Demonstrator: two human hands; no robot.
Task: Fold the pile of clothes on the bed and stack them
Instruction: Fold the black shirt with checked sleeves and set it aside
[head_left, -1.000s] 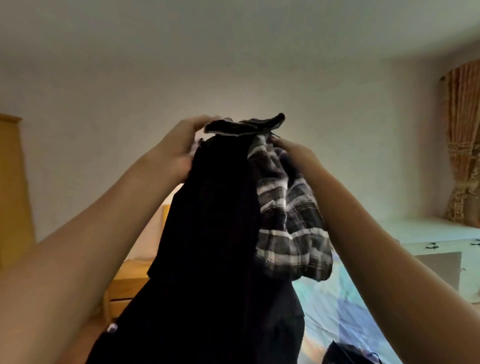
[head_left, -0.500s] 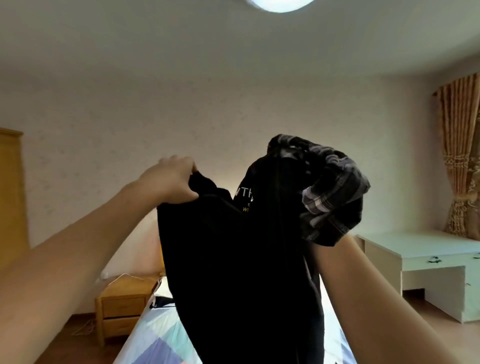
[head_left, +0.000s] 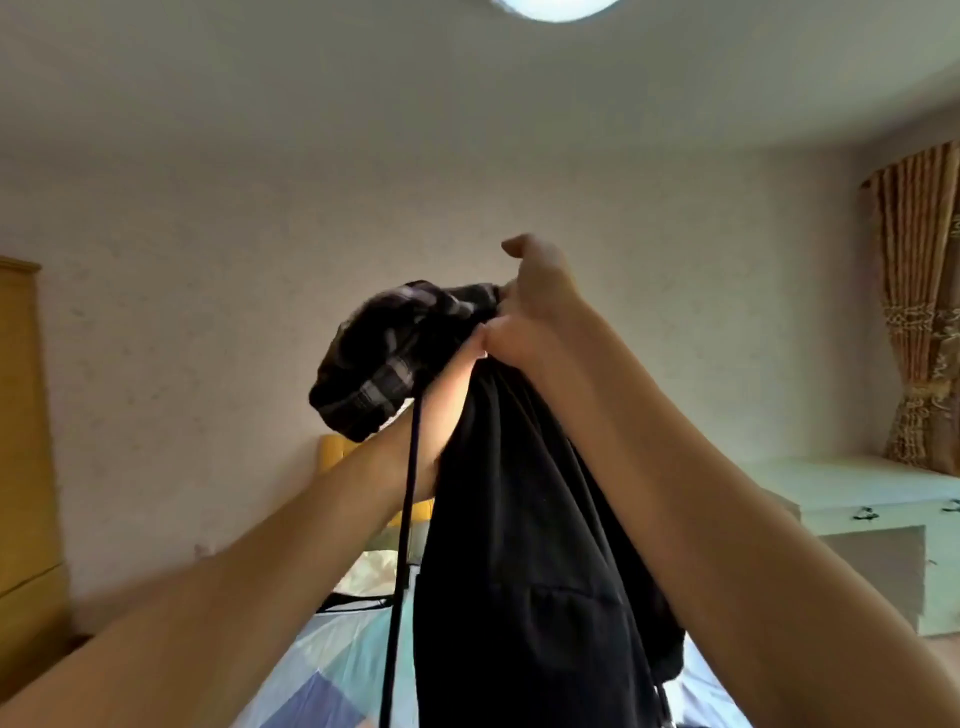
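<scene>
Early stage, by my read: no folded stack in view, nothing folded yet; garments need separating first. Left to right: plaid garment (head_left: 384, 358) bunched at frame centre-left, draped over the left forearm; left hand hidden behind cloth, can't tell its grip. A dark cord (head_left: 402, 545) dangles straight down. Black garment (head_left: 524, 545) hangs at centre, long axis vertical, top edge up at the hands, hem running out of the bottom of frame above the bed (head_left: 332, 654). Right hand (head_left: 535, 317), centre-right, fingers curled, pinches the black garment's top edge.
</scene>
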